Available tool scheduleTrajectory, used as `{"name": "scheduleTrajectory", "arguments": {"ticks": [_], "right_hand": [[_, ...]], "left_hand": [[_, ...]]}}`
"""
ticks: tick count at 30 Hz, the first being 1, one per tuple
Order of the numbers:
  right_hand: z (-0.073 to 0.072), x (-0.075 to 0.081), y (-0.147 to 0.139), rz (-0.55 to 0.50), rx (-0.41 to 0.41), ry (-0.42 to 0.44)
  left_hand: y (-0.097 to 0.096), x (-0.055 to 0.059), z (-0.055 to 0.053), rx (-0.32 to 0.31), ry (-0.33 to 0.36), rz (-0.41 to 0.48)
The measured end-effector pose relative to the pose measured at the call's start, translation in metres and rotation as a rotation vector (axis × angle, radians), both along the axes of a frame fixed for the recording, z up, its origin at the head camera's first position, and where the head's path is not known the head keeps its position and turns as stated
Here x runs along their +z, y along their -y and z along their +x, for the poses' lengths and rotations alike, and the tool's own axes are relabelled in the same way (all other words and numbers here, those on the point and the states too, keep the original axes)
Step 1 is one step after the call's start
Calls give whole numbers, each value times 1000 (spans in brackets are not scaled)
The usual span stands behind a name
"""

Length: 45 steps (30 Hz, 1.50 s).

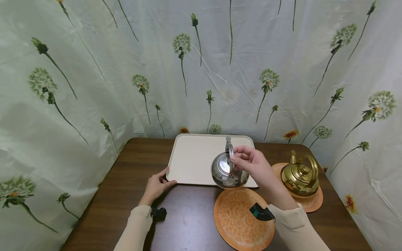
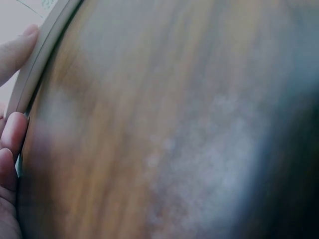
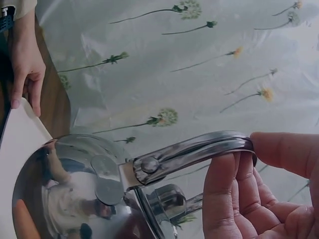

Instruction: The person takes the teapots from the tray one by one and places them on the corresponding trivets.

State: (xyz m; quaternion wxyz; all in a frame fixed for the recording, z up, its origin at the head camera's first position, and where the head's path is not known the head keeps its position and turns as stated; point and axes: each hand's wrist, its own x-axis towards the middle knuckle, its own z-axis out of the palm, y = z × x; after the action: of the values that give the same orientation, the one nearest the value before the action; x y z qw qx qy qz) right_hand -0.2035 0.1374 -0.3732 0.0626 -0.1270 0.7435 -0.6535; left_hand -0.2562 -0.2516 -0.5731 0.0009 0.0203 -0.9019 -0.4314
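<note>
My right hand [image 1: 251, 162] grips the arched handle of a silver teapot [image 1: 221, 174], fingers hooked under it and thumb against it. In the right wrist view the teapot [image 3: 84, 194] shows its shiny body and handle close up. It stands over the front right part of a cream tray [image 1: 191, 157]; whether its base touches the tray cannot be seen. My left hand [image 1: 157, 186] holds the tray's front left corner, thumb and fingers on either side of the rim. In the left wrist view that tray rim [image 2: 37, 64] lies between the digits.
A round orange mat [image 1: 245, 219] lies just in front of the tray. To the right, a gold teapot [image 1: 299, 179] sits on a second orange mat [image 1: 315, 205]. The brown wooden table [image 1: 125, 181] backs onto a flower-printed curtain [image 1: 157, 52].
</note>
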Motion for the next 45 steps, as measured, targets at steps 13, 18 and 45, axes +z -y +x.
{"name": "scheduleTrajectory", "arguments": {"ticks": [13, 18, 45], "right_hand": [[22, 0, -25, 42, 32, -26], [28, -7, -33, 42, 65, -37], [49, -51, -62, 4, 192, 37]], "left_hand": [[-1, 2, 0, -16, 1, 2], [0, 0, -1, -12, 9, -4], [0, 0, -3, -9, 9, -21]]}}
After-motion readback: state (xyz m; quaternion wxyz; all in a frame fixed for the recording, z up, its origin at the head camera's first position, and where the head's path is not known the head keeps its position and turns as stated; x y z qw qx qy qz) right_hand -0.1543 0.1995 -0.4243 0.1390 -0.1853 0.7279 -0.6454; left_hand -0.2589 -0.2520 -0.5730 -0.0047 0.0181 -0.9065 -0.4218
